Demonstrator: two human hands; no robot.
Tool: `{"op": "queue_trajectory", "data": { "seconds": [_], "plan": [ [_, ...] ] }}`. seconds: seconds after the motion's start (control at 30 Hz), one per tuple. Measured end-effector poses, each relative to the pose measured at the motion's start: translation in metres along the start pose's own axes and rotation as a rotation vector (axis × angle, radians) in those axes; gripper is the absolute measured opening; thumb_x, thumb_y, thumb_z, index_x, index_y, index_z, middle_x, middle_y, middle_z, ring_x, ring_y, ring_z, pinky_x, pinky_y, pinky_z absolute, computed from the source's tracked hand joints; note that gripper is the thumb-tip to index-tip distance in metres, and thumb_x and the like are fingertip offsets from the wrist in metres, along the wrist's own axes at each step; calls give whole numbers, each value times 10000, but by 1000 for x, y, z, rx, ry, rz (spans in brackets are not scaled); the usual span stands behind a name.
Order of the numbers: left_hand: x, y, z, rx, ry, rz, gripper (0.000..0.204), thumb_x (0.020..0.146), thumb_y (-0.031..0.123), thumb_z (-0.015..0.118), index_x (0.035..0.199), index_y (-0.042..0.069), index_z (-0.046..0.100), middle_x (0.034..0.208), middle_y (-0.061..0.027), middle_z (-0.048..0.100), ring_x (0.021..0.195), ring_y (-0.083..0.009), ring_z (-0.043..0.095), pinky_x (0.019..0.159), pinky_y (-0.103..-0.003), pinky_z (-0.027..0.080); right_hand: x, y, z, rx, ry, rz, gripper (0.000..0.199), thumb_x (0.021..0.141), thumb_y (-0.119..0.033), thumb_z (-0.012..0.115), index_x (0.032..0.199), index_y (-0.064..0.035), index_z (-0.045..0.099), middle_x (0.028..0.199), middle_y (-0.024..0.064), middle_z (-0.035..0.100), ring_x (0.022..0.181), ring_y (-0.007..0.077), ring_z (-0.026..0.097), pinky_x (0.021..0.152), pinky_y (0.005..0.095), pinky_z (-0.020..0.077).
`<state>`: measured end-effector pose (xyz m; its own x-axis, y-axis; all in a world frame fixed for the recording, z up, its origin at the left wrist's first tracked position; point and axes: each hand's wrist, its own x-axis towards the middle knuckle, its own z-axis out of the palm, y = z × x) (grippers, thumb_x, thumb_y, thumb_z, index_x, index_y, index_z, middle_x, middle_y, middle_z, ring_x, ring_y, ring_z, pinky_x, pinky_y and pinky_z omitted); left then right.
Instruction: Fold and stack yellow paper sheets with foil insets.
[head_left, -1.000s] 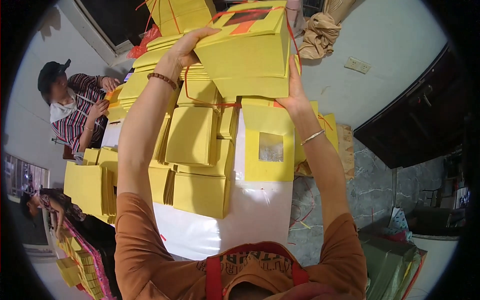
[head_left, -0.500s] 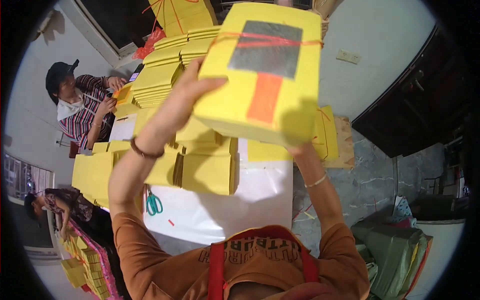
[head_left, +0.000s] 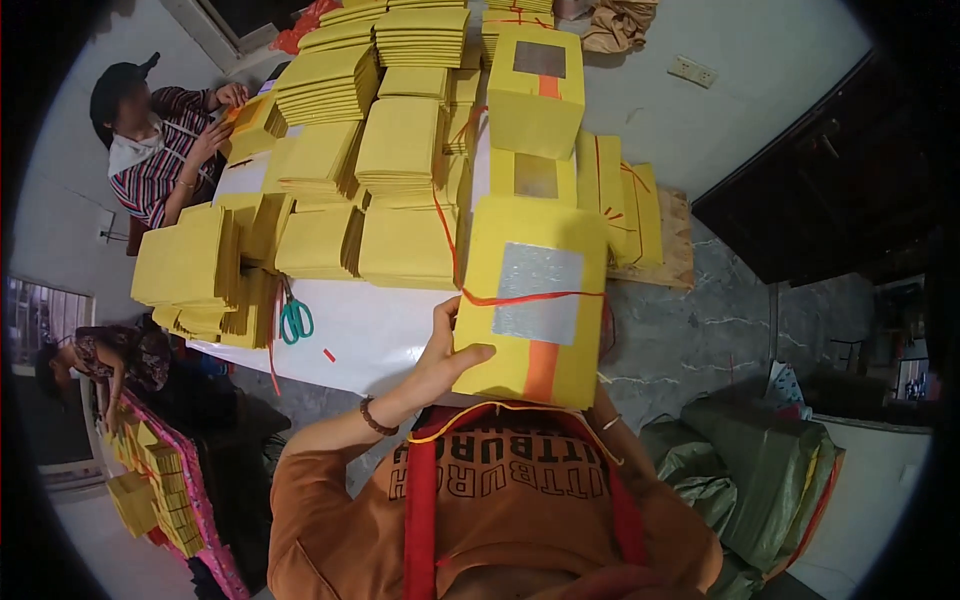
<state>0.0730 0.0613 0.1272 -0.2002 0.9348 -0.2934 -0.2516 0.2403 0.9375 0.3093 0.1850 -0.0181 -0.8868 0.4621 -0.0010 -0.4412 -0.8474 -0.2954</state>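
A thick stack of yellow paper [head_left: 480,235] is held up close to my chest, at the near edge of the table. A silver square and an orange strip lie on its face. Red string [head_left: 510,298] crosses the square, and a length of it trails from the left side up toward the table. My left hand [head_left: 447,350] grips the stack's left side, thumb over the front face. Of my right arm only the wrist shows, below the stack's lower right; the right hand is hidden behind the paper.
Piles of folded yellow paper [head_left: 403,140] cover the white-topped table [head_left: 360,330]. Green scissors [head_left: 295,318] lie near its front edge. Another silver-marked yellow stack [head_left: 535,115] stands beyond mine. A person [head_left: 165,165] handles paper at left; another [head_left: 120,365] bends at lower left. Green sacks [head_left: 760,480] sit at right.
The yellow stack has come down and nearer to my chest, with both arms bending. My left hand keeps its grip on the left side. More of the table shows now.
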Motion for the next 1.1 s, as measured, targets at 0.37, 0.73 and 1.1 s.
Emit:
{"op": "queue_trajectory", "data": {
  "seconds": [0.37,0.73,1.1],
  "plan": [
    [-18,-55,-7,-156,126,-2,684,784,76,605,1305,6,168,1250,-142,335,1208,-223,328,1026,-335,286,-10,49,-24,-227,523,60,434,943,-355,443,1257,-57,474,1193,91,558,1052,214,544,836,345,487],
    [3,-18,-47,1060,346,638,405,828,91,537,1208,5,424,1185,-166,481,870,-273,533,722,-339,431,-7,-34,11,-1324,575,203,461,892,-195,530,1321,-58,432,1071,93,579,947,150,538,803,270,433],
    [81,45,-57,1667,-92,642,260,765,91,582,1017,85,516,996,-102,594,788,-261,587,683,-371,447,41,-56,-45,-1291,202,30,446,862,-120,557,1284,-43,437,926,-24,507,843,77,468,715,233,409]
  ]
}}
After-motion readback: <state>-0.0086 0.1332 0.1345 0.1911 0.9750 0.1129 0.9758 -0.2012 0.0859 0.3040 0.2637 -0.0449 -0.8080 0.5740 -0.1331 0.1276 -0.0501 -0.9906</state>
